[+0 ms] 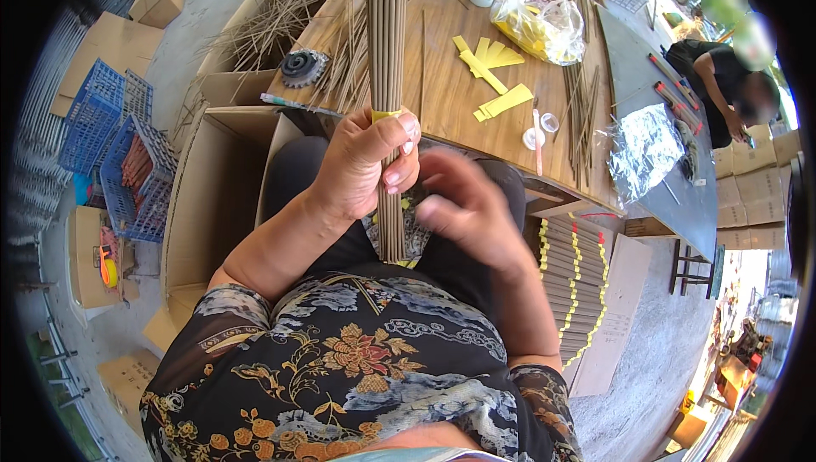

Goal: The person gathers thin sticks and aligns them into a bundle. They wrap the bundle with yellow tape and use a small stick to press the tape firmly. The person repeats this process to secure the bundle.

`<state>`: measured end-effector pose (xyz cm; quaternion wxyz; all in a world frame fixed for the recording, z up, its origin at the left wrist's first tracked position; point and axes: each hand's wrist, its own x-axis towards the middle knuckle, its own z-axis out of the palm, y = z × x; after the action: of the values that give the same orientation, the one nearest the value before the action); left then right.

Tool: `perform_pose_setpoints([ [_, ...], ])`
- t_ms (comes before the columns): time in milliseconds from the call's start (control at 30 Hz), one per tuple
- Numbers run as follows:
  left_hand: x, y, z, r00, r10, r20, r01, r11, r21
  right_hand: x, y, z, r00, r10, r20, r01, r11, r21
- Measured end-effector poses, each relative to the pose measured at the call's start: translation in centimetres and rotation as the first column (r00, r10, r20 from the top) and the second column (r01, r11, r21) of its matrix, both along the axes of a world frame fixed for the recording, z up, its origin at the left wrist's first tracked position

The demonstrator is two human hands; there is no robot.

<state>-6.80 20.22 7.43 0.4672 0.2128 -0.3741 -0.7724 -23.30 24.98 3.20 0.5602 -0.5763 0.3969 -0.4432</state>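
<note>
Together, our left fingers (391, 137) clamp a stick bundle (387, 37).
Beside them, our right fingers (456, 176) are parted, blurred.

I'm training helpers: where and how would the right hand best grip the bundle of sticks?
The bundle of sticks is probably best gripped around its lower part, below the left hand, coming from the right: it is slim and straight there, the right hand is nearby, and the yellow strip lies higher up.
</note>
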Motion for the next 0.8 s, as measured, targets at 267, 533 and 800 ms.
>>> perform_pose_setpoints([
  [267, 0.7, 1.5, 0.8, 0.994, 0.103, 0.041, -0.098, 0.989, -0.114, 6.2, 1.7, -1.1, 0.981, 0.128, -0.143, -0.129, 0.992, 0.003],
  [533, 1.1, 2.2, 1.2, 0.914, 0.326, 0.242, -0.275, 0.935, -0.221, 7.9, 2.4, -0.8, 0.900, -0.235, -0.367, 0.134, 0.951, -0.280],
  [800, 1.0, 1.8, 0.2, 0.927, 0.334, 0.169, -0.307, 0.937, -0.169, 8.0, 1.6, 0.1, 0.865, -0.215, -0.454, 0.092, 0.956, -0.278],
])
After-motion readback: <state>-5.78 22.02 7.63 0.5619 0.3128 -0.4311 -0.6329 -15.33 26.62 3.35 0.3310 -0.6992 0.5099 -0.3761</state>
